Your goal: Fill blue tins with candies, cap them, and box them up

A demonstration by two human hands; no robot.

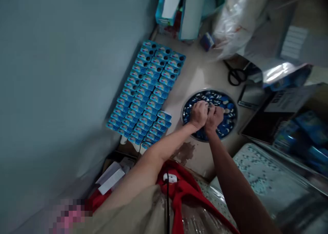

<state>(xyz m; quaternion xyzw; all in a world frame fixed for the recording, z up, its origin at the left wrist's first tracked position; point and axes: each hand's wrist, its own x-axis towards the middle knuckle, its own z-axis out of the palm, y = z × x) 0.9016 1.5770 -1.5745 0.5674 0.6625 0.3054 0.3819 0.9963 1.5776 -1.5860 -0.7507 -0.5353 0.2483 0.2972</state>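
Both my hands are close together over a round metal-rimmed tray filled with small round blue and pale pieces. The fingers of my left hand are curled in and closed. Beside it, nearly touching, my right hand is closed as well. Whatever sits between the fingers is hidden by the hands and too small to make out. To the left of the tray, blue packs lie overlapping in three long rows. Some packs, mostly at the far end, show a dark round spot.
Black-handled scissors and a flat grey device lie right of the tray. Clear plastic bags and blue boxes are at the back. An open carton stands at right. A wall borders the left.
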